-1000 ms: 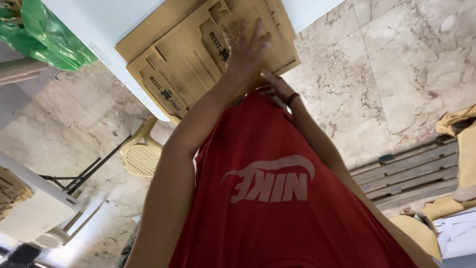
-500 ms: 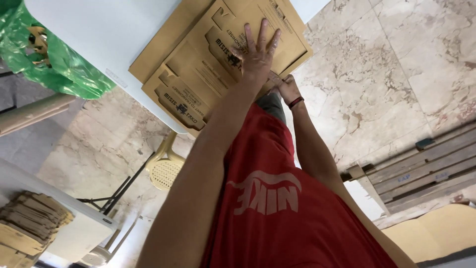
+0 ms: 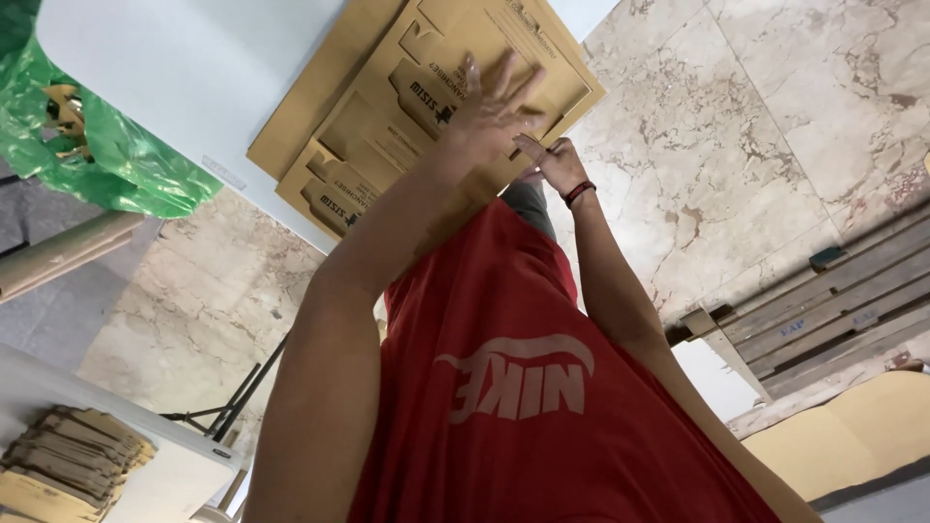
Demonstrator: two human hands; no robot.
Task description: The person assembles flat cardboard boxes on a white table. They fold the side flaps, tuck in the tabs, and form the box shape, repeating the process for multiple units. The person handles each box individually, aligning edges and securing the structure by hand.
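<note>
Flattened cardboard box blanks [image 3: 426,107], tan and die-cut with dark printing, lie in a small stack on the white counter [image 3: 194,77], their near corner jutting past the counter's edge over the floor. My left hand [image 3: 489,102] lies flat on the top blank with its fingers [image 3: 504,73] spread wide and open, pressing down rather than gripping anything. My right hand [image 3: 547,160] sits just beside it at the stack's near edge, fingers curled against the cardboard there (whether they actually pinch the edge or only touch it, I cannot tell). A dark band with a red stripe [image 3: 578,193] circles that wrist.

A plainer sheet of cardboard [image 3: 310,107] lies under the printed blanks and sticks out on the far side. Between my forearms hangs my red shirt [image 3: 504,387], filling the middle of the view.

Farther along the counter, near its end, sits a crumpled green plastic bag [image 3: 107,165] with some brown cardboard pieces showing inside. Below everything spreads a pale marble floor [image 3: 775,116]. A wooden pallet [image 3: 833,310] lies on that floor to one side, with another tan sheet [image 3: 852,436] near it. On the opposite side stands a second white counter [image 3: 165,475] bearing a neat pile of folded cardboard pieces [image 3: 68,460], well apart from my hands.
</note>
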